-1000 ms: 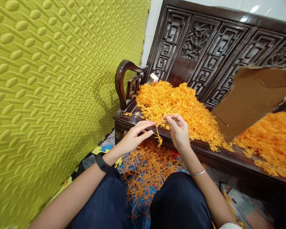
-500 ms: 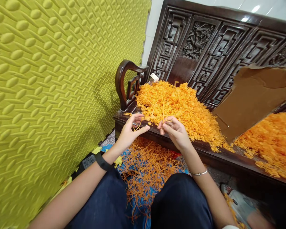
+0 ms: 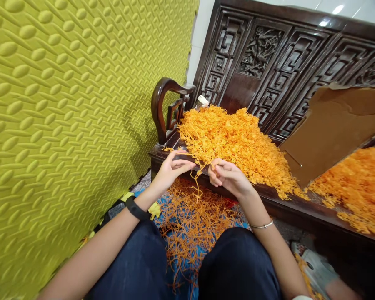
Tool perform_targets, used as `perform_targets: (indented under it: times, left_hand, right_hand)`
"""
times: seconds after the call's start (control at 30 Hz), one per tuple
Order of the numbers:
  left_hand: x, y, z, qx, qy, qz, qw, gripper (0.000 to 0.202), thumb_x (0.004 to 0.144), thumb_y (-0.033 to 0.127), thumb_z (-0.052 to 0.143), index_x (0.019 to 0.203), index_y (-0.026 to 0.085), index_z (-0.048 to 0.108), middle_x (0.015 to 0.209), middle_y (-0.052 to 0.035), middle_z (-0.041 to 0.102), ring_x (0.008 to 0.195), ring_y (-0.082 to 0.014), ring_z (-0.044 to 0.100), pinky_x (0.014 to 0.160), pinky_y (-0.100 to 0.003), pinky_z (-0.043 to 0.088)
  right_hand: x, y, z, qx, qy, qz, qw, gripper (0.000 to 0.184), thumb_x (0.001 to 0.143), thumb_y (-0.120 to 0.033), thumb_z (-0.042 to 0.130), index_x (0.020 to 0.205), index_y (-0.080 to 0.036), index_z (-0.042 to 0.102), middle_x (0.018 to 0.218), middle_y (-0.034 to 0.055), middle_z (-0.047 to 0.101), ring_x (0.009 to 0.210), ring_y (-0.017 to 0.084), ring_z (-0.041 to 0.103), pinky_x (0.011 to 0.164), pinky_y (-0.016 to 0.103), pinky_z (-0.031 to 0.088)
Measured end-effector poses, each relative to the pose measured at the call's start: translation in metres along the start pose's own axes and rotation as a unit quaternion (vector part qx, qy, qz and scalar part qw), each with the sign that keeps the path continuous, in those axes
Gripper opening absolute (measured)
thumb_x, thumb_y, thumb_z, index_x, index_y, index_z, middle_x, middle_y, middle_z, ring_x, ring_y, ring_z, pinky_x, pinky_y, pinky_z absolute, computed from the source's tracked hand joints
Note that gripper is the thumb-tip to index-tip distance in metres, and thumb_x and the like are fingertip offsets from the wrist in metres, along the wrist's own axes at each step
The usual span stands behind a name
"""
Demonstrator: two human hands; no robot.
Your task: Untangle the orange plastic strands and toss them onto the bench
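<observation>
A thin, branching orange strand (image 3: 197, 183) hangs between my hands, with a loose curled end below them. My left hand (image 3: 171, 170) pinches at its left side with the thumb and a finger, while the index finger is stretched out above. On the other side, my right hand (image 3: 229, 177) is closed, its thumb and fingertips gripping the strand's upper end. Just beyond both hands, a large heap of fluffy orange pieces (image 3: 228, 135) lies on a dark wooden bench (image 3: 259, 192). Exactly how the strand sits in the left fingertips is too fine to make out.
Many loose orange strands (image 3: 196, 225) cover a blue sheet on the floor between my knees. A cardboard sheet (image 3: 334, 129) divides the heap from another orange pile (image 3: 359, 183). A yellow textured foam mat (image 3: 75, 125) stands upright at the left, beside the bench's curved armrest (image 3: 158, 108).
The strand has come down from above the right fingers and now dangles between the hands. My right hand has closed more and lowered slightly; the left fingertips have come together.
</observation>
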State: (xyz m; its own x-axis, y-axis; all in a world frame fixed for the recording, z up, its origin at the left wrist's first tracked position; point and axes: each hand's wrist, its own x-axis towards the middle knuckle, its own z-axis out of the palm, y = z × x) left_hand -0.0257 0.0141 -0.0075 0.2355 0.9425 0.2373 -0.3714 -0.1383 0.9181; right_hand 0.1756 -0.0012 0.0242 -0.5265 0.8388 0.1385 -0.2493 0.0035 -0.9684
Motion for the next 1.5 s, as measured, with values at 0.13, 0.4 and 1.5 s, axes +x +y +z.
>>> perform_targets:
  times: [0.13, 0.4, 1.5]
  left_hand:
    - [0.002, -0.003, -0.004, -0.008, 0.026, 0.009, 1.000, 0.049, 0.071, 0.023, 0.074, 0.113, 0.018, 0.049, 0.089, -0.0037, 0.074, 0.081, -0.0163, 0.070, 0.085, -0.034, 0.049]
    - [-0.001, 0.005, -0.003, 0.009, -0.084, -0.014, 0.996, 0.023, 0.080, 0.031, 0.064, 0.098, 0.015, 0.065, 0.093, -0.0080, 0.073, 0.084, -0.0175, 0.068, 0.081, -0.033, 0.052]
    - [-0.002, 0.011, -0.002, 0.010, 0.040, -0.014, 0.999, 0.022, 0.073, 0.035, 0.070, 0.080, 0.015, 0.063, 0.070, -0.0019, 0.069, 0.056, -0.0118, 0.065, 0.062, -0.027, 0.055]
  right_hand:
    - [-0.003, 0.001, -0.008, 0.050, -0.066, 0.025, 0.996, 0.013, 0.083, -0.028, 0.062, 0.079, -0.017, 0.056, 0.065, -0.0024, 0.051, 0.045, 0.004, 0.037, 0.047, 0.022, 0.034]
    - [-0.001, 0.000, -0.005, 0.017, 0.028, 0.005, 0.999, 0.013, 0.081, -0.026, 0.064, 0.078, -0.017, 0.057, 0.067, -0.0013, 0.052, 0.052, 0.005, 0.043, 0.053, 0.022, 0.037]
    - [-0.004, -0.002, -0.013, -0.177, 0.230, -0.187, 0.938, 0.049, 0.083, -0.030, 0.060, 0.131, -0.033, 0.048, 0.128, 0.0064, 0.056, 0.085, 0.017, 0.062, 0.075, 0.034, 0.052]
